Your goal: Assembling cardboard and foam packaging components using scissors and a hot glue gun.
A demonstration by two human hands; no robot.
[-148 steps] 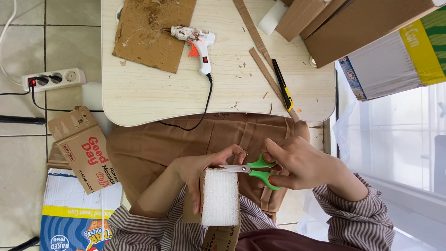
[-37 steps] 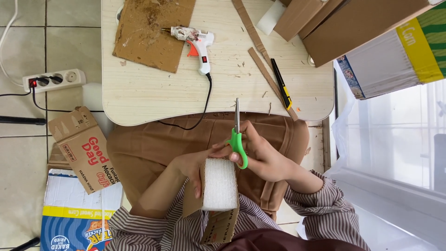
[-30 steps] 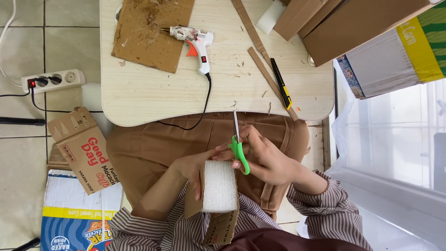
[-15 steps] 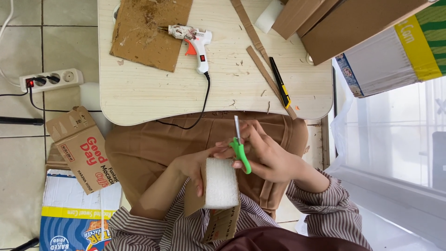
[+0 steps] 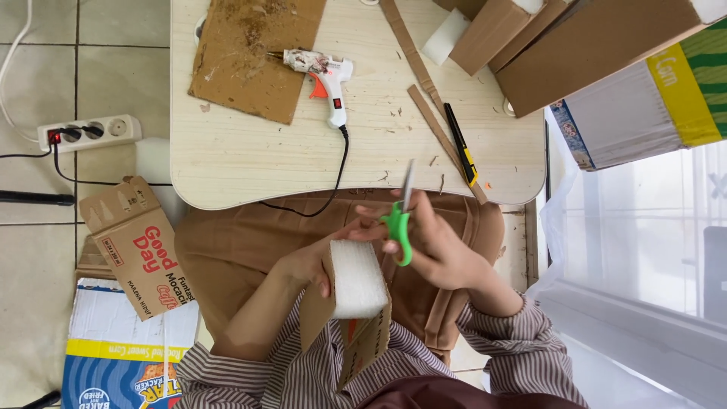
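You are holding the white foam block wrapped in brown cardboard (image 5: 356,284) over your lap, just below the near edge of the pale wooden table (image 5: 227,163). Your left hand (image 5: 307,263) is closing around the left side of this block, with the fingers pressing on the cardboard. Your right hand (image 5: 435,246) is gripping the green-handled scissors (image 5: 400,223), and the blades are pointing up toward the table edge. Compared with almost five seconds ago, the scissors are turning: then they were lying across the top of the block, now they are standing nearly upright just beside its upper right corner. The block is staying in the same place. On the table, the white glue gun (image 5: 322,72) and the yellow and black utility knife (image 5: 460,144) are lying well apart from your hands.
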